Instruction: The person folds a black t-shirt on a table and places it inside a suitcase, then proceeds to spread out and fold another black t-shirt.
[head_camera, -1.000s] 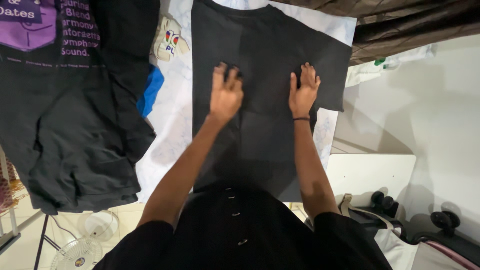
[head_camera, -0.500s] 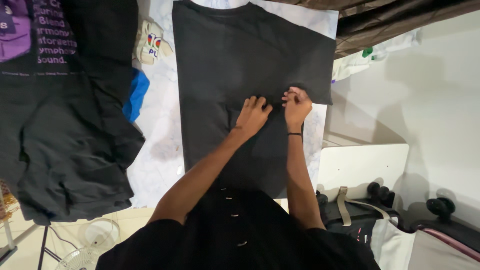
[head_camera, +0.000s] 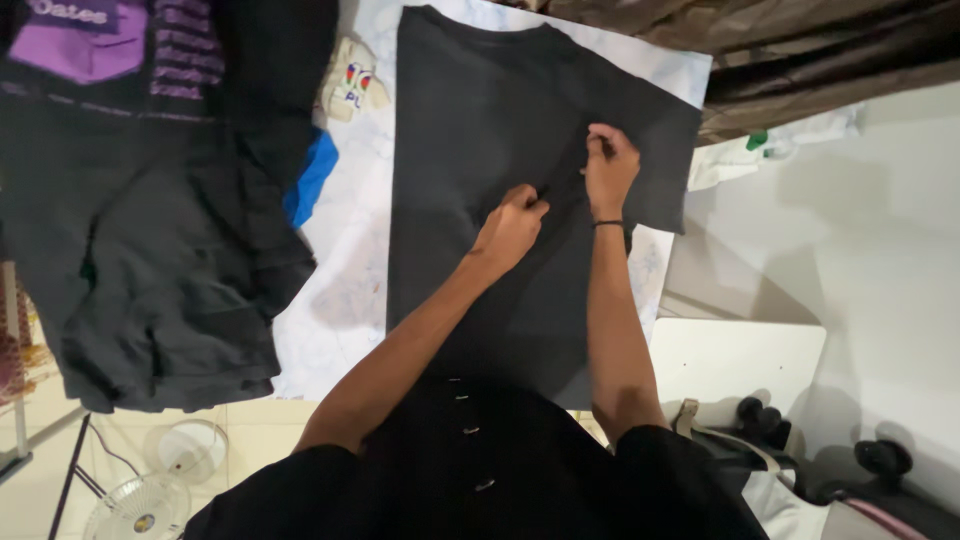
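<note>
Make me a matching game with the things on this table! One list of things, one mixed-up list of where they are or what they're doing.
Things:
1. flat black T-shirt
2. left hand
3. blue cloth
4. white fan

Places or states:
A. down on the floor
B. peeking out beside the dark clothes pile
C. spread on the white marbled table
D. pinching the shirt fabric

Pairs: 1-C, 2-D, 3-B, 4-A
</note>
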